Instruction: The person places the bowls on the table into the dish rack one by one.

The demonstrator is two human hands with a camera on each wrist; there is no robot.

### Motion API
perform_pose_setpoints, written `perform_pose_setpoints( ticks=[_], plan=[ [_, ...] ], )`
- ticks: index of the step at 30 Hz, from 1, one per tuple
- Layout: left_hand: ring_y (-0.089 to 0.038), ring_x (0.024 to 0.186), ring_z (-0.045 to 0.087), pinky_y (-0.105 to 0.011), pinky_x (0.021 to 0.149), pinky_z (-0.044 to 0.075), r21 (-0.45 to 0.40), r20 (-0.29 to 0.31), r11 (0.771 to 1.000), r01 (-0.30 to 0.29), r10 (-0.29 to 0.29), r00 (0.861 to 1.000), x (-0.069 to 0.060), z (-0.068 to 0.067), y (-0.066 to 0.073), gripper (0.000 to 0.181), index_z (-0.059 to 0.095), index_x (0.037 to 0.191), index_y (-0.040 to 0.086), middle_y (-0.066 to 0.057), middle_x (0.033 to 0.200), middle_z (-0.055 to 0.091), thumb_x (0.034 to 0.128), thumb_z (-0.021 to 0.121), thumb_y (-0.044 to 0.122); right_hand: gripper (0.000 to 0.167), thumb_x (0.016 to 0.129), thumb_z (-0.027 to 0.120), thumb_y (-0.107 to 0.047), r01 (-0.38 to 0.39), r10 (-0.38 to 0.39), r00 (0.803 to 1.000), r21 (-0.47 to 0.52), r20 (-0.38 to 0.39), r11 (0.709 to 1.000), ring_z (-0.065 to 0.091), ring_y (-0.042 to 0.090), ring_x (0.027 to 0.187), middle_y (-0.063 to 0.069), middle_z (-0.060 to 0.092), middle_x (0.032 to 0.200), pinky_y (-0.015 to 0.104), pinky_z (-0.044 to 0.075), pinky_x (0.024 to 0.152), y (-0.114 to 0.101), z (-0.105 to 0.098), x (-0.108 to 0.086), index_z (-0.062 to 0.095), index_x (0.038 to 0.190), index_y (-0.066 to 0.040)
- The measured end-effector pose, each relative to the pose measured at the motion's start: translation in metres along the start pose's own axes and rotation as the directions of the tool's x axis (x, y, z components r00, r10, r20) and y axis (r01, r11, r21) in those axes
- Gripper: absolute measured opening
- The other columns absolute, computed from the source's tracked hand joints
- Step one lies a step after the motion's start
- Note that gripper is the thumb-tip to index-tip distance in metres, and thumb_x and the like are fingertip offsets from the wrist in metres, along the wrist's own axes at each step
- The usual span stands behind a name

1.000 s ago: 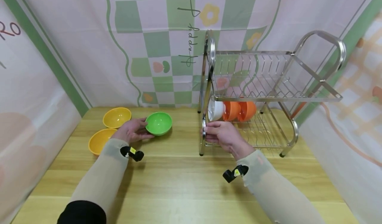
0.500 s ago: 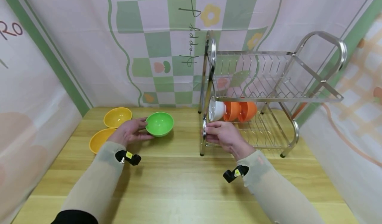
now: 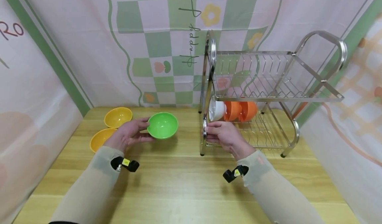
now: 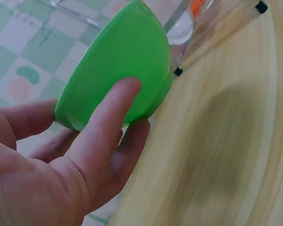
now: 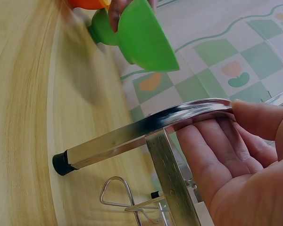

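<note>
My left hand (image 3: 129, 134) grips a green bowl (image 3: 162, 126) by its left side, with the thumb and fingers around it in the left wrist view. The bowl is tilted and raised over the table, its shadow apart from it. A smaller green part (image 5: 102, 27) shows beside the bowl in the right wrist view; whether it is a second bowl I cannot tell. My right hand (image 3: 227, 138) holds the metal rack's (image 3: 205, 134) left front post, fingers curled round it. On the lower tier a white bowl (image 3: 218, 110) and two orange bowls (image 3: 232, 111) stand on their sides in a row.
Two yellow bowls (image 3: 118, 117) sit at the table's left, one in front of the other and partly behind my left hand. The rack's upper tier (image 3: 253, 81) overhangs the lower one. A patterned cloth (image 3: 155, 15) hangs behind the wooden table (image 3: 179, 184).
My left hand has brought the green bowl slightly to the right and nearer to me, and the bowl looks larger. The right hand keeps its hold on the post.
</note>
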State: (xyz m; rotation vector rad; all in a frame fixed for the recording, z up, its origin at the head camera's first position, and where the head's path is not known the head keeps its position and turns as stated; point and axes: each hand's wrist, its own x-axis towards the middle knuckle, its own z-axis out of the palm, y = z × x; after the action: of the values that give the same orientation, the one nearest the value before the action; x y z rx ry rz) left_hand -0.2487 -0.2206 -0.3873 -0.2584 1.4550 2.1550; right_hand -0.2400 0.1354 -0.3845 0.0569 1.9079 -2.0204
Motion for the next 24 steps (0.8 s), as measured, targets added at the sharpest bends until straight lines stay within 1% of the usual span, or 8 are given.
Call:
perform_pose_setpoints(
  ticks=[4,7,12,14,17,21,24],
  plan=[
    [-0.051,0.13,0.038,-0.048,0.093,0.052,0.023,0.029,1.0,-0.007,0.007,1.0,-0.009,0.007,-0.002,0.058,0.019,0.159,0.009,-0.023,0.155,0.022,0.1067,0.042,0.008,0.029,0.095,0.067,-0.004,0.0,0.0,1.0,-0.004,-0.002,1.0,0.07,0.026,0.089,0.017,0.072,0.102,0.04,0.059,0.081,0.0,0.0,-0.001,0.062,0.121,0.009],
    [-0.049,0.129,0.04,-0.048,0.094,0.052,0.032,0.042,0.999,-0.016,0.015,0.999,-0.017,0.013,-0.003,0.059,0.019,0.159,0.008,-0.023,0.155,0.023,0.106,0.045,0.009,0.03,0.095,0.067,-0.005,0.003,-0.003,1.0,-0.006,-0.001,1.0,0.07,0.026,0.088,0.018,0.071,0.104,0.04,0.059,0.081,0.0,0.0,-0.001,0.061,0.121,0.01],
    [-0.043,0.12,0.05,-0.048,0.094,0.051,0.045,0.082,0.998,-0.037,0.033,0.996,-0.031,0.025,-0.009,0.059,0.023,0.157,0.005,-0.023,0.15,0.029,0.1043,0.049,0.009,0.034,0.096,0.066,-0.004,0.008,-0.008,1.0,-0.011,-0.007,1.0,0.07,0.025,0.088,0.022,0.07,0.107,0.04,0.059,0.081,0.0,0.0,0.0,0.057,0.125,0.013],
    [-0.04,0.116,0.053,-0.049,0.094,0.051,0.045,0.089,0.998,-0.041,0.037,0.995,-0.036,0.029,-0.012,0.059,0.024,0.157,0.004,-0.022,0.149,0.031,0.1039,0.05,0.009,0.034,0.096,0.065,-0.004,0.011,-0.011,1.0,-0.014,-0.006,1.0,0.07,0.026,0.088,0.02,0.07,0.106,0.04,0.059,0.081,0.001,0.001,-0.001,0.058,0.125,0.013],
    [-0.038,0.114,0.054,-0.05,0.095,0.051,0.05,0.102,0.998,-0.048,0.042,0.994,-0.044,0.033,-0.016,0.058,0.024,0.156,0.002,-0.022,0.149,0.031,0.1041,0.049,0.008,0.031,0.096,0.066,-0.004,0.015,-0.015,1.0,-0.018,-0.006,1.0,0.07,0.026,0.088,0.017,0.072,0.102,0.04,0.059,0.081,0.0,0.001,-0.001,0.06,0.123,0.011],
    [-0.039,0.116,0.053,-0.051,0.093,0.052,0.062,0.12,0.997,-0.056,0.048,0.992,-0.05,0.038,-0.02,0.057,0.025,0.156,0.002,-0.023,0.148,0.031,0.1042,0.049,0.009,0.029,0.096,0.066,-0.003,0.018,-0.018,1.0,-0.014,-0.009,1.0,0.07,0.025,0.086,0.016,0.072,0.1,0.04,0.06,0.079,0.001,0.002,-0.001,0.061,0.121,0.01],
    [-0.04,0.116,0.053,-0.05,0.091,0.053,0.066,0.128,0.996,-0.064,0.055,0.99,-0.052,0.041,-0.021,0.057,0.027,0.155,0.001,-0.025,0.146,0.034,0.1039,0.05,0.009,0.03,0.096,0.066,-0.003,0.018,-0.018,1.0,-0.01,-0.013,1.0,0.07,0.025,0.085,0.016,0.072,0.099,0.039,0.06,0.079,0.001,0.002,-0.001,0.06,0.121,0.011]
  ],
)
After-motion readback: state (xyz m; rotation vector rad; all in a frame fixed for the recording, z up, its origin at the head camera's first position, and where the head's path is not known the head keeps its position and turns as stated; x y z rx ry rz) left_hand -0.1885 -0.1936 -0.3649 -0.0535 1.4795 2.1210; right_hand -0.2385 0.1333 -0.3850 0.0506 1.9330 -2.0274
